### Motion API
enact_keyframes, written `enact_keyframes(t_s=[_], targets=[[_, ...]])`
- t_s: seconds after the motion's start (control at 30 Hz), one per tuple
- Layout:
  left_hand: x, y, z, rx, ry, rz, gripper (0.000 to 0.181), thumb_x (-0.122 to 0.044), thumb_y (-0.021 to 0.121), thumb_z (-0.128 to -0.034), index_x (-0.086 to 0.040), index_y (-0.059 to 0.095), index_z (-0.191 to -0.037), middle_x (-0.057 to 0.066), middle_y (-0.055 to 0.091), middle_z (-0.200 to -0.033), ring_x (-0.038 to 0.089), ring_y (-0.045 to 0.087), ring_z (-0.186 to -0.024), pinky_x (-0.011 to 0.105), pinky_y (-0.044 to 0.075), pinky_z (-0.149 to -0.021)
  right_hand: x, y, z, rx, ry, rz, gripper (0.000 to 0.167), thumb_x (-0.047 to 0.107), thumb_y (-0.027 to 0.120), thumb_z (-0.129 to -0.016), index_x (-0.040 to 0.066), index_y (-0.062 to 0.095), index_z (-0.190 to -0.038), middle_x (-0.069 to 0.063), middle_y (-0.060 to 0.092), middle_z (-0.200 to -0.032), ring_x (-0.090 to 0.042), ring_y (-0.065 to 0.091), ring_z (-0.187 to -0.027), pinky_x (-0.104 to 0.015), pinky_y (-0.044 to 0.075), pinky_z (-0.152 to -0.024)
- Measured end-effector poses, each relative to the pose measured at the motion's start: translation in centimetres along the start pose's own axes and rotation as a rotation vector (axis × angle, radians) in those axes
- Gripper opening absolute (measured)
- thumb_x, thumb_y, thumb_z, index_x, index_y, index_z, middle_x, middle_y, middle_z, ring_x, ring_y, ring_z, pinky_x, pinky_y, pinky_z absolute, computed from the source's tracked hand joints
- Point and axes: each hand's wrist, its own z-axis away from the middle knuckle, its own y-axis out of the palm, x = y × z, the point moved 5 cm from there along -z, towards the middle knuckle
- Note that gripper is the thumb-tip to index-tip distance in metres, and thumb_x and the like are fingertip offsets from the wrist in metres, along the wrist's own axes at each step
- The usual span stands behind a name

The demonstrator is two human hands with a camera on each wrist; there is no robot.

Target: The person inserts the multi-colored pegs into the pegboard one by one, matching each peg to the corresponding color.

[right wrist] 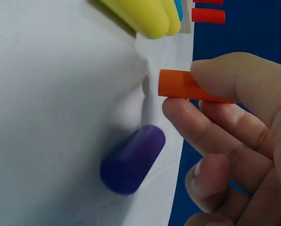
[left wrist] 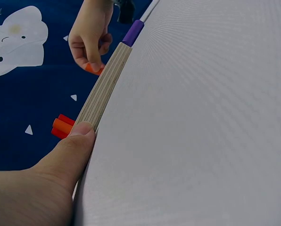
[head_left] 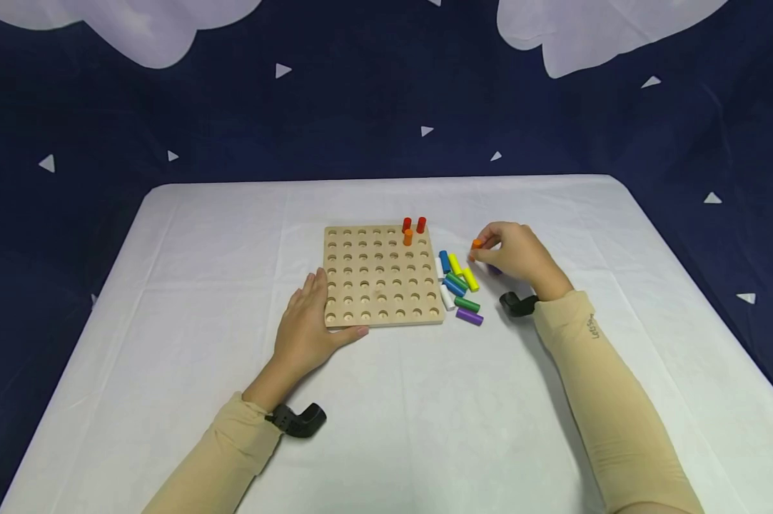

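The left hand [head_left: 301, 332] lies against the near left corner of a square wooden pegboard [head_left: 355, 277], its fingers straight along the left side and its thumb along the front edge. Off the board's right side, the right hand [head_left: 517, 251] pinches an orange peg [right wrist: 175, 84] between thumb and fingers, above the white cloth. Two red pegs [head_left: 421, 225] and another orange peg [head_left: 408, 238] stand upright in holes at the board's far right. Under the right hand, a purple peg [right wrist: 133, 160] lies on the cloth.
Loose pegs lie right of the board: yellow [head_left: 470, 279], blue [head_left: 445, 261], green [head_left: 467, 304], white [head_left: 447, 298] and purple [head_left: 470, 317]. A white cloth [head_left: 200, 285] covers the table. Behind it hangs a dark blue backdrop [head_left: 360, 107] with white shapes.
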Motion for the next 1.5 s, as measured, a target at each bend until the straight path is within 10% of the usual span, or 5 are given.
enact_keyframes(t_s=[0.53,1.5], targets=[[0.1,0.1,0.1,0.003,-0.001,0.000,0.126,-0.062,0.079,-0.0726,0.001,0.011,-0.158,0.017,0.015,-0.165,0.031,0.011,-0.155,0.046,0.009,-0.128,3.1,0.4,-2.0,-0.099,-0.077,-0.084,0.023,0.030,0.075,-0.088,0.014,0.069,-0.103,-0.006,0.074,-0.099,-0.023,0.062,-0.099,-0.038,0.047,-0.083],[0.2,0.0,0.0,0.011,-0.015,0.027,0.128,-0.062,0.080,-0.0718,0.001,0.009,-0.158,0.017,0.012,-0.165,0.031,0.011,-0.155,0.045,0.008,-0.128,6.6,3.0,-4.0,-0.011,-0.105,-0.067,0.021,0.028,0.075,-0.089,0.012,0.070,-0.101,-0.007,0.073,-0.101,-0.025,0.061,-0.098,-0.039,0.048,-0.084]])
